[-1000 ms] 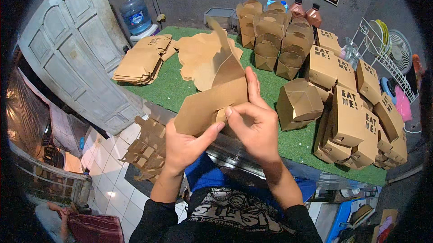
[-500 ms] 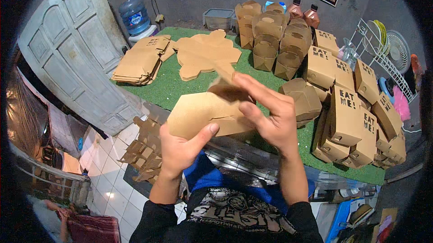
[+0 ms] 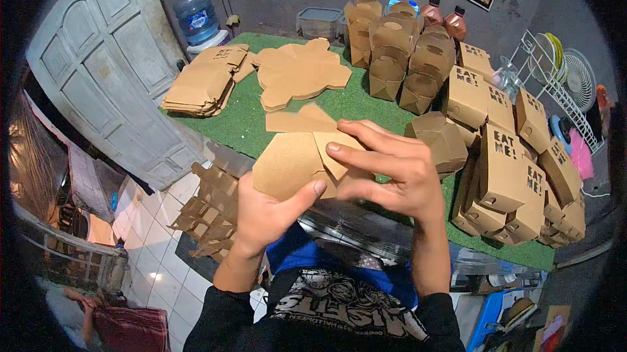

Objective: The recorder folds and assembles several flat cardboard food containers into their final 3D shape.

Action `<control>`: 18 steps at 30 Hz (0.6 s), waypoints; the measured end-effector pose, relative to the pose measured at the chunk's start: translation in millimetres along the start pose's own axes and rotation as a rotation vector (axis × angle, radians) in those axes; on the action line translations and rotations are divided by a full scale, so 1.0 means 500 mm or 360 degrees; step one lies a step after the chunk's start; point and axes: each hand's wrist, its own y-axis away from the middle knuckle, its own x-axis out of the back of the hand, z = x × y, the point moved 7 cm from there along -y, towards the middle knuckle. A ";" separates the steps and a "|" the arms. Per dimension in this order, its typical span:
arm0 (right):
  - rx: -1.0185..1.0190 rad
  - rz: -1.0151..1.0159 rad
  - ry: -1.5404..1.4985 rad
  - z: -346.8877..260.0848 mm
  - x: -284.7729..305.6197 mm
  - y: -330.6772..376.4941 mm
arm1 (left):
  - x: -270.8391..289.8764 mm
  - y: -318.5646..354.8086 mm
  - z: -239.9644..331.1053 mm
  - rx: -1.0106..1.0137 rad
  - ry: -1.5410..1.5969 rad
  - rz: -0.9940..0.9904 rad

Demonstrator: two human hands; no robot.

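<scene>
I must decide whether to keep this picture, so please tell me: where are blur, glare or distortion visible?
Head view: the right hand blurs at its thumb, and the cardboard box smears at its upper flap, while the left hand looks sharper; head view: a bright glare spot shows on the white floor tiles; head view: the panelled door looks bowed near the rim.

From the held carton (image 3: 284,164), I see carton blanks (image 3: 304,71) on the table (image 3: 379,115) at twelve o'clock, flattened boxes (image 3: 199,87) at ten, nested open cartons (image 3: 394,42) at one, closed boxes (image 3: 501,169) at three, dish rack (image 3: 573,113) behind.
</scene>
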 end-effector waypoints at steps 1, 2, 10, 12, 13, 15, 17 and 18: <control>-0.0008 -0.0001 0.0008 0.004 -0.001 0.005 | -0.002 -0.002 -0.001 0.0003 0.0007 -0.0008; -0.0029 -0.0006 0.0062 0.011 -0.003 0.011 | -0.007 -0.004 -0.004 0.0042 0.0058 -0.0046; -0.0131 0.0128 0.0076 0.003 0.008 0.012 | -0.015 -0.004 0.001 0.0033 0.0060 -0.0133; -0.0084 0.0148 0.0060 0.001 0.009 0.012 | -0.014 -0.004 0.004 -0.0019 0.0019 -0.0139; -0.0086 0.0147 0.0060 -0.001 0.009 0.012 | -0.014 -0.006 0.003 -0.0017 0.0020 -0.0138; -0.0100 0.0094 0.0052 -0.006 0.005 0.010 | -0.013 -0.010 0.004 -0.0037 -0.0003 -0.0131; -0.0049 0.0106 0.0059 -0.003 -0.001 0.018 | -0.010 -0.011 0.007 -0.0022 -0.0029 -0.0124; 0.0000 0.0117 0.0066 -0.006 -0.002 0.021 | -0.009 -0.012 0.008 -0.0007 -0.0055 -0.0116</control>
